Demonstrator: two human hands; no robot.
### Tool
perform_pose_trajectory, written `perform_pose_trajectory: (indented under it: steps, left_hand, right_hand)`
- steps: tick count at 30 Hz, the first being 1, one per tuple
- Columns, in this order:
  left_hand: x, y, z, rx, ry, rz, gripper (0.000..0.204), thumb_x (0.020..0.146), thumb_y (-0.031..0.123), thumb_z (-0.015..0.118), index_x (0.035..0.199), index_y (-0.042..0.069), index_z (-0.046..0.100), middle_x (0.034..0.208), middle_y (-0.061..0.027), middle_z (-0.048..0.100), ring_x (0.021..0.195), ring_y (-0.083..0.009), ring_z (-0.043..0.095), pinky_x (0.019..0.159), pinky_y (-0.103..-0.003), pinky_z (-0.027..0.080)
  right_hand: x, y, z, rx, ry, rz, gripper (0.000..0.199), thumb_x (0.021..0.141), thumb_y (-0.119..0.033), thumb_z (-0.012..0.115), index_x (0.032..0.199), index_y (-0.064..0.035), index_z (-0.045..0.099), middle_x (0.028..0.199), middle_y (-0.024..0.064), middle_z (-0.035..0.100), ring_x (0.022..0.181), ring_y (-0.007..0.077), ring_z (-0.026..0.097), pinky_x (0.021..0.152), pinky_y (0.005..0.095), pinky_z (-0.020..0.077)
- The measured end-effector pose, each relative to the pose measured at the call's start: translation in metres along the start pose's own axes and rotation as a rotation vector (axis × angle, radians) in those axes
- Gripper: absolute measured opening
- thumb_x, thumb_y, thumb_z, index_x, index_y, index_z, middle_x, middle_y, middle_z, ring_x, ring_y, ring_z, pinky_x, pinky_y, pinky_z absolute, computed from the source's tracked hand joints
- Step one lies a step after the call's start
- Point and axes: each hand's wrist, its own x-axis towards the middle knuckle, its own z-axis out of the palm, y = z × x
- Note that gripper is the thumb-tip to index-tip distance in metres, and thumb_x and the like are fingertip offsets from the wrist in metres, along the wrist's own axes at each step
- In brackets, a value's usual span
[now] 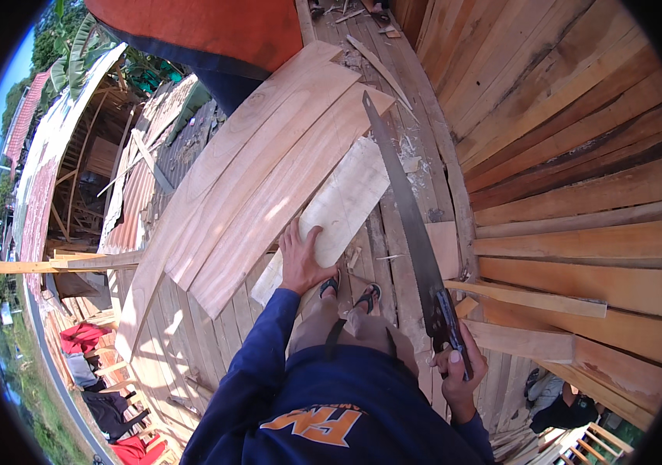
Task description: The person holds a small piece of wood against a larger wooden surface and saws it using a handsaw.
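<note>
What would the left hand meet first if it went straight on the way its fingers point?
Probably the pinkish plank just ahead of the left hand, alongside the pale board; their height difference is unclear.

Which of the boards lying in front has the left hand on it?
The short whitish board, right of the long pinkish boards; the left hand is on it, and no hand touches those.

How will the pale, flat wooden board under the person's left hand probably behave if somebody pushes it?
The pale, flat wooden board is probably stiff: its surface shows no sag. Its broad, flat shape should make it slide rather than roll. The left hand resting on it may resist.
</note>
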Motion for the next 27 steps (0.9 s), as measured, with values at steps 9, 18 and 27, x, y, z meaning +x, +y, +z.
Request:
perform_pose_trajectory:
  steps: [9,18,27]
  left_hand:
    - [0.049,0.004,0.025,0.031,-0.064,0.114,0.092,0.050,0.040,0.084,0.131,0.014,0.050,0.143,-0.0338,0.031,0.133,-0.0502,0.031,0.111,-0.057,0.023]
    - [0.049,-0.016,0.044,0.091,-0.076,0.091,0.096,0.057,0.044,0.085,0.140,0.015,0.046,0.153,-0.0276,0.025,0.144,-0.0475,0.020,0.115,-0.066,0.012]
    - [0.050,-0.047,0.038,0.061,-0.131,0.124,0.073,0.090,0.049,0.062,0.150,0.015,0.039,0.160,-0.0231,0.018,0.148,-0.0442,0.014,0.116,-0.066,0.008]
  right_hand:
    - [-0.009,0.005,-0.002,0.055,0.215,0.147,0.051,0.099,-0.021,0.050,0.142,0.0068,0.045,0.058,0.0001,0.045,0.050,0.0072,0.044,0.052,0.0279,0.0490]
    - [0.005,0.005,0.058,0.256,0.345,0.235,0.046,0.102,-0.019,0.050,0.143,0.0007,0.046,0.058,-0.0004,0.044,0.049,0.0072,0.042,0.050,0.0278,0.0483]
    - [0.107,0.099,0.122,-0.065,0.374,0.264,0.026,0.101,-0.020,0.058,0.115,-0.0003,0.067,0.064,-0.0023,0.050,0.048,0.0039,0.041,0.043,0.0222,0.0353]
